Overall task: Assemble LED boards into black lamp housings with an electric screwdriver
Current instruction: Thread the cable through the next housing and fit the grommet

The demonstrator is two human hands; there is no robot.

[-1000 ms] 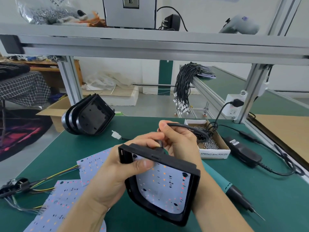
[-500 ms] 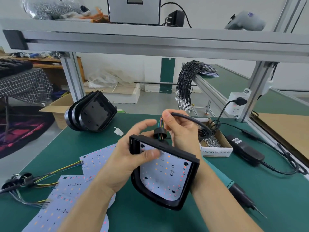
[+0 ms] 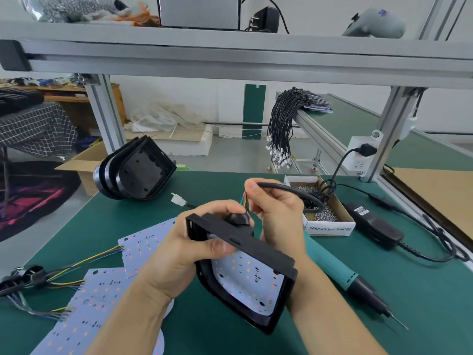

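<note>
Left grip round housing rim

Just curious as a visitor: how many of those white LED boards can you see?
3: one inside the housing the left hand holds, two loose on the mat at left. More may be hidden beneath.

You have one black lamp housing in your two hands, with one LED board seated inside. About three empty housings are stacked together at the back. Two or three loose boards lie left. One electric screwdriver and one box of screws sit right.
</note>
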